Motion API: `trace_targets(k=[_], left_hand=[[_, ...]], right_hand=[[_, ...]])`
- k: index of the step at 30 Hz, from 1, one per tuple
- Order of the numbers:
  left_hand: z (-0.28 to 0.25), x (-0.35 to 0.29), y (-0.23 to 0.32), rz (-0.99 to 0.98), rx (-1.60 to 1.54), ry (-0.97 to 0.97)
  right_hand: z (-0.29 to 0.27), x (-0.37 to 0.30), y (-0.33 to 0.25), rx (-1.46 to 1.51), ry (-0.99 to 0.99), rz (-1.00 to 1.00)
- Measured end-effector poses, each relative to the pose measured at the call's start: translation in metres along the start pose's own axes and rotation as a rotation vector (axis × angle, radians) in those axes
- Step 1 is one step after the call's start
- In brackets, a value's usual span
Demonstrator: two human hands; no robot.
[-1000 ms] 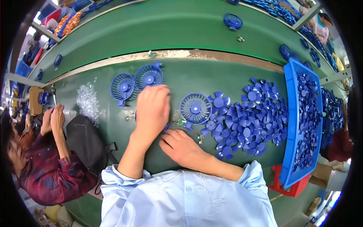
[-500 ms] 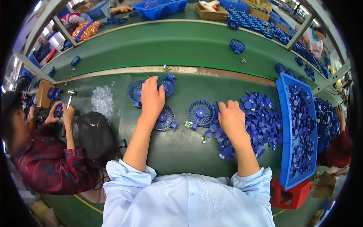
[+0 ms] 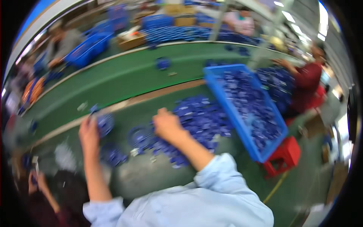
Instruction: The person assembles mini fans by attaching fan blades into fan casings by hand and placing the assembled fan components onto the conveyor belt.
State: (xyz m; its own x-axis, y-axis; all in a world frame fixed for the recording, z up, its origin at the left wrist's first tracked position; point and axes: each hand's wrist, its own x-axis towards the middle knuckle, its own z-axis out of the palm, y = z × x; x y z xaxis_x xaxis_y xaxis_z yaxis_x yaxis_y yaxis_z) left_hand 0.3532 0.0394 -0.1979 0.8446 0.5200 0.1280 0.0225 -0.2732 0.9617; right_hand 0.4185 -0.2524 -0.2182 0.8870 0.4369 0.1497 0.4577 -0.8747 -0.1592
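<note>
Motion blurs much of the head view. My left hand [image 3: 89,133] is at the left, its fingers closed against the rim of a round blue fan cage [image 3: 105,124]. Just above the fingertips shows a small blue piece [image 3: 94,109]. Nearer to me, a second fan cage [image 3: 113,155] lies on the green table. Between my hands lies a third fan cage [image 3: 139,136], with a small pale part beside it. My right hand [image 3: 168,125] is over the left edge of a pile of blue fan blades [image 3: 206,119]. Its fingers are curled together, and whatever they hold is hidden.
Right of the pile stands a blue tray [image 3: 251,145] full of blades, above a red stool [image 3: 281,155]. A green conveyor [image 3: 124,85] runs behind the table. Clear small pieces [image 3: 65,156] lie at the left, near a co-worker's hands [image 3: 39,181]. Another person [image 3: 308,77] is at the far right.
The whole view has swung to the right, and everything appears shifted left and tilted. The fan cage by my left hand appears turned, and fewer cages show there. My right hand stays by the blades.
</note>
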Motion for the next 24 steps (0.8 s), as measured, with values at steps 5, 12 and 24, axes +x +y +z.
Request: trace_targets(k=[5, 12, 24], left_hand=[[0.014, -0.06, 0.017, -0.399, -0.548, -0.223], [0.04, -0.089, -0.014, -0.334, -0.753, -0.343], [0.059, -0.115, 0.001, -0.278, -0.662, -0.255]], right_hand=[[0.017, 0.003, 0.021, 0.111, 0.086, 0.019], [-0.043, -0.041, -0.046, 0.647, 0.389, -0.3], [-0.012, -0.048, -0.09, 0.462, 0.333, -0.321]])
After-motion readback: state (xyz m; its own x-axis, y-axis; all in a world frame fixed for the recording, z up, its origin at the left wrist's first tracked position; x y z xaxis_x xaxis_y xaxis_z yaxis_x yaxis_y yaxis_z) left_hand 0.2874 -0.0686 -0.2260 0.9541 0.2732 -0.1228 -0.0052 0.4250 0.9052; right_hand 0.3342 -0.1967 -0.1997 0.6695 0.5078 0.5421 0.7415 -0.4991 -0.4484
